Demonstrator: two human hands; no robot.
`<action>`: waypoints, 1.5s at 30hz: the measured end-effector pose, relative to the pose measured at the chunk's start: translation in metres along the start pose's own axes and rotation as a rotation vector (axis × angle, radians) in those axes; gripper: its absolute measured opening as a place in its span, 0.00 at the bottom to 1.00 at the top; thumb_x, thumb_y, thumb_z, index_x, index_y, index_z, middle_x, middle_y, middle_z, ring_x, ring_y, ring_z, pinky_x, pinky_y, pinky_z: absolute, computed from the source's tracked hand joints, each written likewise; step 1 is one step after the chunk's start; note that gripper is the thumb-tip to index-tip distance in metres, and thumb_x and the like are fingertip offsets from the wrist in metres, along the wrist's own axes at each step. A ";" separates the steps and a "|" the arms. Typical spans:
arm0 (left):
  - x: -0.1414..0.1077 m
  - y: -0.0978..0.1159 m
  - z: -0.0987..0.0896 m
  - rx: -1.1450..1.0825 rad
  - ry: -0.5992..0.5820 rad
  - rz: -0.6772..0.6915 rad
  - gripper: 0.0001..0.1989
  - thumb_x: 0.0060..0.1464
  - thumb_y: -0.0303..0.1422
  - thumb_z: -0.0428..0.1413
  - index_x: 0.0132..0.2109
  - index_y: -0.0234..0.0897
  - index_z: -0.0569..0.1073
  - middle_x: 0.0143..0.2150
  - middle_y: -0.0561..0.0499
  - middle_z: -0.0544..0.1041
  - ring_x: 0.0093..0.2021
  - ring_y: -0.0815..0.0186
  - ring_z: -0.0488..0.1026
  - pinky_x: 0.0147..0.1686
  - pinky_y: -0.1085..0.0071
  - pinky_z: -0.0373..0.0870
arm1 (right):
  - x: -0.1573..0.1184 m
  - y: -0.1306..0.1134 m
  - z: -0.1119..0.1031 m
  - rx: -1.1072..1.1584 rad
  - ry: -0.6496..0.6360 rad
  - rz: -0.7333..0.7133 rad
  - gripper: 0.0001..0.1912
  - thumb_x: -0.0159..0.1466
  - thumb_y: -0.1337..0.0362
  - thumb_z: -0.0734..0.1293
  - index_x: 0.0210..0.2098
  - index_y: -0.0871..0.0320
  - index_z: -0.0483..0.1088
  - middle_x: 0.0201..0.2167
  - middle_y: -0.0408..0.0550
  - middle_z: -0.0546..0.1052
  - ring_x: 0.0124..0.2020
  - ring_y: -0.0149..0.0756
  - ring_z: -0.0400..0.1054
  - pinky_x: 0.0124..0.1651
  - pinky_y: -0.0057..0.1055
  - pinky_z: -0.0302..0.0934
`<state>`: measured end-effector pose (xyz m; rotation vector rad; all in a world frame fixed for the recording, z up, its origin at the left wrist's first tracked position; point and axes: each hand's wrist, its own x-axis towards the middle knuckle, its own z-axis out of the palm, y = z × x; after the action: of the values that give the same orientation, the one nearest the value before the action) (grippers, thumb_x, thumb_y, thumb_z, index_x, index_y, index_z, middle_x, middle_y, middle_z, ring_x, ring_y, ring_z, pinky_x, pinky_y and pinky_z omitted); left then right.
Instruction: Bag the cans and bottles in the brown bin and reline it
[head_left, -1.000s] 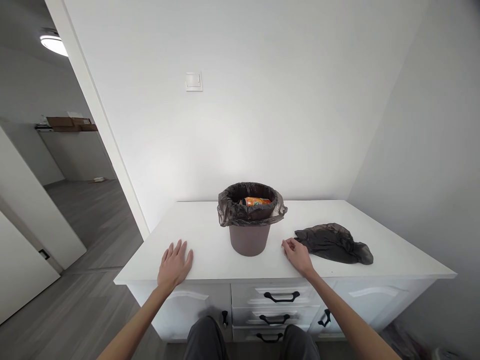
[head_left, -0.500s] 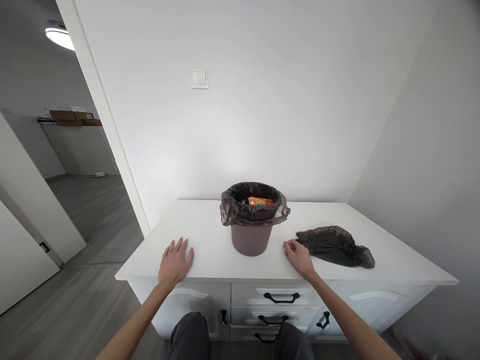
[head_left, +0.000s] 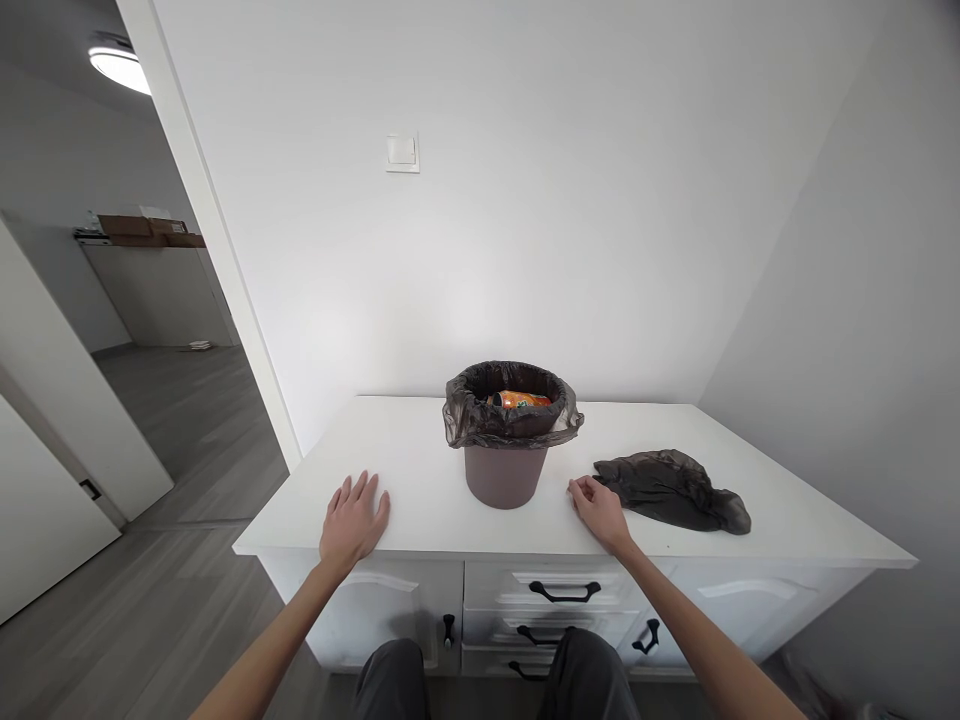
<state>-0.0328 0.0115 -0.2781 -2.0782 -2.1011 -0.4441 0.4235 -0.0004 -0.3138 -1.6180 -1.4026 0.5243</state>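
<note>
A mauve-brown trash bin point(head_left: 504, 478) stands upright on the white cabinet top, lined with a dark, see-through garbage bag point(head_left: 514, 434) folded out over its rim. Inside lies an orange wrapper or bottle point(head_left: 520, 399), partly hidden by the bag. My left hand point(head_left: 354, 517) rests flat on the cabinet top, left of the bin, fingers spread and holding nothing. To the bin's right, my right hand point(head_left: 598, 508) lies on the surface with curled fingers and nothing visible in them. Close beside it is a crumpled black garbage bag point(head_left: 679, 490).
The white cabinet point(head_left: 810, 520) has drawers and doors with black handles, and my knees are at its front. Behind it is a wall with a light switch point(head_left: 403, 152). At the left, a doorway opens onto a room with cardboard boxes point(head_left: 139, 230) on a ledge.
The camera view has shifted very slightly. Both hands, the bin and the crumpled bag stay where they were on the cabinet top; my knees have moved a little.
</note>
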 end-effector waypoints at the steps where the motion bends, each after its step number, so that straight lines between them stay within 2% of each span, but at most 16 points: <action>1: 0.000 0.000 0.000 0.002 0.001 0.002 0.31 0.69 0.46 0.42 0.70 0.34 0.67 0.74 0.45 0.63 0.76 0.48 0.54 0.73 0.52 0.52 | 0.000 0.000 0.000 0.000 0.002 -0.001 0.21 0.66 0.45 0.60 0.28 0.53 0.70 0.24 0.45 0.77 0.28 0.40 0.70 0.37 0.34 0.59; 27: 0.002 0.001 0.000 0.028 -0.036 0.003 0.32 0.69 0.45 0.40 0.71 0.33 0.65 0.76 0.45 0.60 0.77 0.48 0.51 0.73 0.51 0.50 | 0.004 0.007 0.000 0.024 -0.016 -0.001 0.21 0.67 0.44 0.60 0.30 0.53 0.70 0.24 0.45 0.76 0.27 0.40 0.69 0.37 0.34 0.59; 45: 0.002 -0.006 0.010 0.050 -0.020 0.033 0.33 0.69 0.47 0.40 0.73 0.38 0.63 0.76 0.48 0.59 0.77 0.50 0.51 0.73 0.50 0.50 | 0.006 0.004 -0.004 0.044 -0.020 0.011 0.24 0.67 0.41 0.60 0.30 0.54 0.71 0.23 0.45 0.77 0.27 0.39 0.69 0.35 0.33 0.60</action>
<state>-0.0376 0.0168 -0.2871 -2.0949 -2.0640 -0.3639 0.4308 0.0043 -0.3139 -1.5897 -1.3878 0.5753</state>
